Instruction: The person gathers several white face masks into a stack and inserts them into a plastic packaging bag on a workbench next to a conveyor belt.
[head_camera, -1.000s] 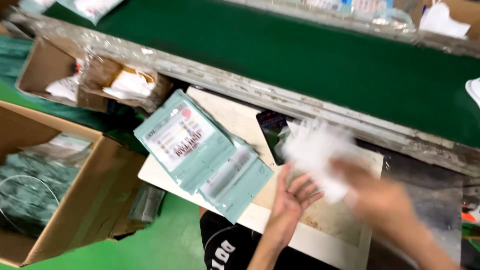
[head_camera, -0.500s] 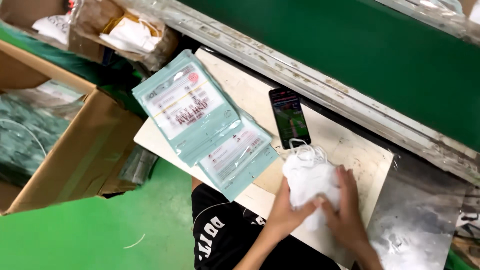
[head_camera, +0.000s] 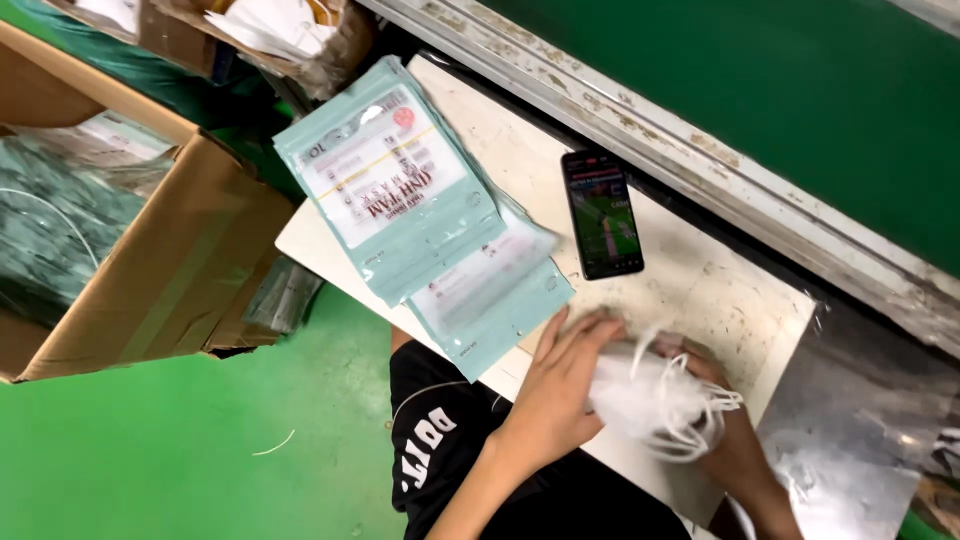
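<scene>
A bundle of white face masks (head_camera: 655, 400) with loose ear loops lies on the pale work board (head_camera: 720, 290), pressed between both hands. My left hand (head_camera: 558, 385) rests flat against its left side, fingers spread toward the board. My right hand (head_camera: 725, 430) grips the bundle from the right and below, partly hidden under the masks. A stack of pale teal pouches with printed labels (head_camera: 410, 205) lies on the board to the left. A black phone (head_camera: 601, 213) with a lit screen lies beyond the hands.
An open cardboard box (head_camera: 130, 250) with bagged goods stands at the left on the green floor. A worn metal rail (head_camera: 720, 150) and green belt (head_camera: 780, 70) run along the far side. Clear plastic sheeting (head_camera: 860, 430) lies at the right.
The view has shifted and drawn closer. Both hands brought the white masks down from the air onto the board and now squeeze them together lower and nearer the board's front edge.
</scene>
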